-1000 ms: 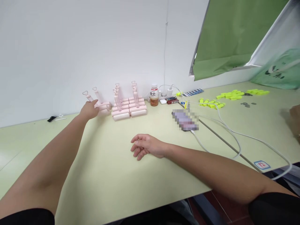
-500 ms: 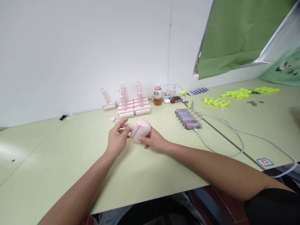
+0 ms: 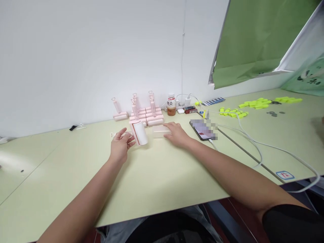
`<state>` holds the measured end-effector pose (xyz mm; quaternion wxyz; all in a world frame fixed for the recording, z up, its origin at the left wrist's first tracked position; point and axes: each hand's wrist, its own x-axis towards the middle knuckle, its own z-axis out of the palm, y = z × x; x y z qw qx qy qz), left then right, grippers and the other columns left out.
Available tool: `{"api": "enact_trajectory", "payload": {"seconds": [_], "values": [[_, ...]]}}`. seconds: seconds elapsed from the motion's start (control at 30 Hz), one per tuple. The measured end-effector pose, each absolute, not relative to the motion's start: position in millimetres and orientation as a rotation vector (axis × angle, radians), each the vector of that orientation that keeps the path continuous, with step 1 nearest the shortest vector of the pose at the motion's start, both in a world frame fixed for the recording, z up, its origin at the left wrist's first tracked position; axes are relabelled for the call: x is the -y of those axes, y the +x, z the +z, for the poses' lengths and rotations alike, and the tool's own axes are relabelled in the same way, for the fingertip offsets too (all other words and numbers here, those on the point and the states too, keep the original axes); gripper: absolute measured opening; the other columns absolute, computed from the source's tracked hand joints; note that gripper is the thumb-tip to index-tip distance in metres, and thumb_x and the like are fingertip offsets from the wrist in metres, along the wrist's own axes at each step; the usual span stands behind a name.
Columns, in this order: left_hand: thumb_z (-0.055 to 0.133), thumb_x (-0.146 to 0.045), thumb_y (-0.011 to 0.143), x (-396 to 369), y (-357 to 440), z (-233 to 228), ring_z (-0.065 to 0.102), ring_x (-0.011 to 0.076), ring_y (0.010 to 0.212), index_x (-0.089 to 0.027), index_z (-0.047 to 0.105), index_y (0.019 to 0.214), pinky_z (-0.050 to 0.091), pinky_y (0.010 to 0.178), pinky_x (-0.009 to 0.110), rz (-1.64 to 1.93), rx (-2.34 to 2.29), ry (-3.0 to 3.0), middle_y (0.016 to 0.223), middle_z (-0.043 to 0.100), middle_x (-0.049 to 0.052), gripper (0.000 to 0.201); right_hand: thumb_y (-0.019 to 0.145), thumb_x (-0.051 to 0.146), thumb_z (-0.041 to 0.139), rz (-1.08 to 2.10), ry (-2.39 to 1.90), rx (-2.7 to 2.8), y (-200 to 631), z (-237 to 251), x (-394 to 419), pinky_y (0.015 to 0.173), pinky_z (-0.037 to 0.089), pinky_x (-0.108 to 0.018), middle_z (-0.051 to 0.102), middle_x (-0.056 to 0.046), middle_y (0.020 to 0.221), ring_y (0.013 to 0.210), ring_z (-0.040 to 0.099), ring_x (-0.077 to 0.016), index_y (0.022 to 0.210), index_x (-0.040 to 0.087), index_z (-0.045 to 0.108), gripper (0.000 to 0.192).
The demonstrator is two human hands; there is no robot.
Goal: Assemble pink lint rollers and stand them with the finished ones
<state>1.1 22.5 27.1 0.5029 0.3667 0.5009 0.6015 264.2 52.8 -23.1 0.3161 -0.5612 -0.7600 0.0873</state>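
Note:
My left hand (image 3: 119,145) is closed around the pale pink handle of a lint roller (image 3: 139,133), whose heart-shaped loop points left. The roller's white paper roll faces up, with a reddish stripe along its left side. To the right of it, my right hand (image 3: 178,135) grips a pale pink roller cover (image 3: 161,131) low over the table, apart from the roll. Motion blur softens the cover's outline. Behind my hands stand several pink lint rollers (image 3: 155,118) in rows, their handles upright. Another lint roller (image 3: 120,116) stands to their left.
Against the wall is a labelled bottle (image 3: 171,105). A phone (image 3: 203,129) lies right of my right hand, its white cable (image 3: 249,136) looping across the table seam. Several neon yellow pieces (image 3: 258,103) lie farther right. A black scrap (image 3: 73,128) lies at the left.
The cover has come off the lint roller, exposing the white roll. My right hand has moved right and away with the cover, while my left hand has shifted slightly left with the roller.

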Motion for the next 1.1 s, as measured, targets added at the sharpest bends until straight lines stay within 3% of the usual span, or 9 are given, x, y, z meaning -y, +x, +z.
{"api": "enact_trajectory", "payload": {"seconds": [0.23,0.33,0.43,0.53,0.63,0.73,0.83,0.9,1.1], "values": [[0.063,-0.006,0.081,-31,17,30,0.068,0.0113,0.064,-0.013,0.056,0.123,0.059,0.057,0.024,1.193,-1.126,0.870,0.078,0.068,0.003,0.044,0.084,0.017,0.052,0.232,-1.539,1.829,270,-36,-68,0.112,0.032,-0.049,0.039,-0.019,0.147,0.134,0.041,-0.0314,0.137,0.012,0.051,0.052],[0.062,-0.004,0.081,-26,23,23,0.070,0.0124,0.069,-0.012,0.048,0.133,0.060,0.062,0.025,1.222,-1.115,0.817,0.081,0.069,0.004,0.055,0.090,0.027,0.048,0.219,-1.462,1.738,264,-25,-56,0.112,0.032,-0.049,0.040,-0.018,0.147,0.138,0.037,-0.0303,0.135,0.016,0.051,0.046],[0.067,-0.002,0.076,-15,26,19,0.072,0.0161,0.082,-0.012,0.039,0.142,0.062,0.072,0.030,1.231,-1.083,0.796,0.091,0.071,0.007,0.072,0.092,0.043,0.050,0.558,-1.118,1.714,246,-17,-32,0.099,0.045,-0.044,0.052,-0.015,0.136,0.121,0.053,-0.0279,0.137,0.020,0.046,0.051],[0.071,-0.009,0.075,-2,30,19,0.071,0.0193,0.091,-0.014,0.035,0.145,0.061,0.077,0.033,1.111,-1.023,0.864,0.097,0.072,0.008,0.079,0.085,0.049,0.063,0.891,-1.058,1.694,226,-18,-9,0.087,0.051,-0.041,0.056,-0.014,0.131,0.110,0.059,-0.0272,0.147,0.024,0.027,0.076],[0.068,-0.024,0.081,6,29,22,0.069,0.0201,0.072,-0.016,0.053,0.133,0.057,0.065,0.034,0.858,-1.156,1.237,0.076,0.069,0.005,0.055,0.083,0.047,0.065,0.937,-1.135,1.653,214,-20,4,0.081,0.051,-0.040,0.062,-0.009,0.117,0.098,0.061,-0.0254,0.138,0.024,0.038,0.065],[0.061,-0.038,0.086,9,22,27,0.058,0.0172,0.057,-0.019,0.068,0.100,0.048,0.056,0.031,0.912,-1.391,1.855,0.060,0.057,0.001,0.025,0.085,0.038,0.063,0.904,-1.067,1.720,210,-16,11,0.083,0.049,-0.037,0.062,-0.007,0.115,0.098,0.060,-0.0238,0.131,0.024,0.046,0.051],[0.062,-0.039,0.085,13,11,38,0.058,0.0207,0.083,-0.021,0.063,0.100,0.047,0.063,0.030,1.143,-1.218,2.319,0.088,0.062,0.007,0.023,0.084,0.030,0.063,0.805,-0.957,1.852,209,-9,18,0.089,0.046,-0.038,0.060,-0.007,0.117,0.105,0.057,-0.0241,0.130,0.024,0.050,0.047],[0.063,-0.036,0.085,16,4,47,0.055,0.0210,0.094,-0.023,0.059,0.104,0.048,0.068,0.029,1.090,-0.992,2.473,0.101,0.059,0.008,0.023,0.082,0.027,0.064,0.735,-0.913,1.955,208,-6,23,0.089,0.045,-0.038,0.058,-0.007,0.113,0.103,0.057,-0.0242,0.128,0.024,0.053,0.047],[0.068,-0.039,0.082,25,-6,65,0.049,0.0168,0.079,-0.022,0.054,0.091,0.044,0.065,0.028,0.676,-0.828,2.572,0.091,0.053,0.004,0.023,0.081,0.030,0.067,0.624,-0.793,2.147,207,-9,26,0.081,0.046,-0.036,0.057,-0.006,0.097,0.091,0.055,-0.0229,0.121,0.021,0.056,0.042]]}}
